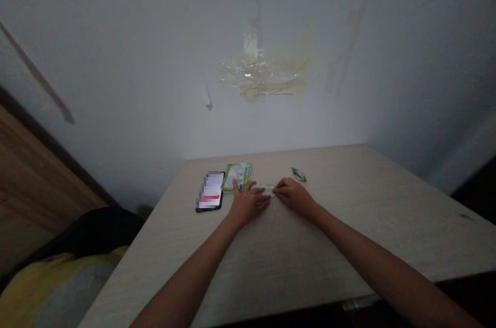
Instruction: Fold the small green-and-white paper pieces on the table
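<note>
A small flat white-and-green packet [265,190] lies on the table between my hands. My left hand [248,203] rests with its fingers spread, some of the fingertips on the packet's left part. The thumb side of this hand reaches the lower edge of a larger green-and-white packet [239,174]. At the small packet's right end, my right hand [295,196] pinches it between thumb and fingers. The fingers hide parts of the small packet, and its print is too small to read.
A phone [210,191] with a lit screen lies left of the larger packet. Beyond my right hand is a small green wrapper piece [298,174]. The pale wooden table [333,261] meets a wall [155,85] with old tape [267,77] on it. Yellow-and-grey cloth [70,286] sits at lower left.
</note>
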A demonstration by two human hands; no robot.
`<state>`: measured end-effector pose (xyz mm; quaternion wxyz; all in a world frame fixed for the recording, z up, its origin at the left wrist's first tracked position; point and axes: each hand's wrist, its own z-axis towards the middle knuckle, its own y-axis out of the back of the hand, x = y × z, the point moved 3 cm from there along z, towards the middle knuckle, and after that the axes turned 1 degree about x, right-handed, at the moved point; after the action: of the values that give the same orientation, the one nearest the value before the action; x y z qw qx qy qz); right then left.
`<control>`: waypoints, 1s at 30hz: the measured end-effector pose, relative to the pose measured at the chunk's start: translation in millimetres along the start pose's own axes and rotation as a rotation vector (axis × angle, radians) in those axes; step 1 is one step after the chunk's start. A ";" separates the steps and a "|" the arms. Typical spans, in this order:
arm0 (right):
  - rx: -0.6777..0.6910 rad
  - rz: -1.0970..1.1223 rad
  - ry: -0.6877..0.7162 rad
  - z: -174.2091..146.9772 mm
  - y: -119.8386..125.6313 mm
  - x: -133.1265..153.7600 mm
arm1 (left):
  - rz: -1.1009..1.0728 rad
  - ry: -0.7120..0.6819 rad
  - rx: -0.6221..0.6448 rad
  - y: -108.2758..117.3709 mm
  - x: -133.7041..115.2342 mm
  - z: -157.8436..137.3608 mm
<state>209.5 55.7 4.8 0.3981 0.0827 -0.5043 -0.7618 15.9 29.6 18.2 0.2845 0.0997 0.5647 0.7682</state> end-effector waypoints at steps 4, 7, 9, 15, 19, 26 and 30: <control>0.019 -0.013 0.017 1.8 -0.3 -0.5 | -0.016 0.005 0.018 0.8 0.5 -0.4; 0.029 -0.013 0.010 2.4 0.3 -0.5 | -0.028 0.009 0.022 0.9 1.0 -0.9; 0.039 -0.012 0.004 2.6 0.7 -0.3 | -0.032 0.009 0.018 0.5 1.2 -1.2; 0.048 -0.013 0.003 2.7 0.3 -0.8 | -0.035 0.015 0.017 -0.2 1.4 -1.2; 0.065 -0.024 0.001 3.0 -1.4 -2.5 | -0.039 0.012 0.019 1.1 0.8 -1.3; 0.075 -0.040 0.019 4.4 -0.5 -2.9 | -0.044 0.012 0.021 2.2 0.3 -1.2; 0.091 -0.059 0.010 5.1 -1.7 -4.1 | -0.038 0.003 0.016 1.4 0.6 -0.8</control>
<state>208.7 62.3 4.7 0.3737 0.1193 -0.5337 -0.7492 14.5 29.1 19.1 0.2974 0.0904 0.5730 0.7583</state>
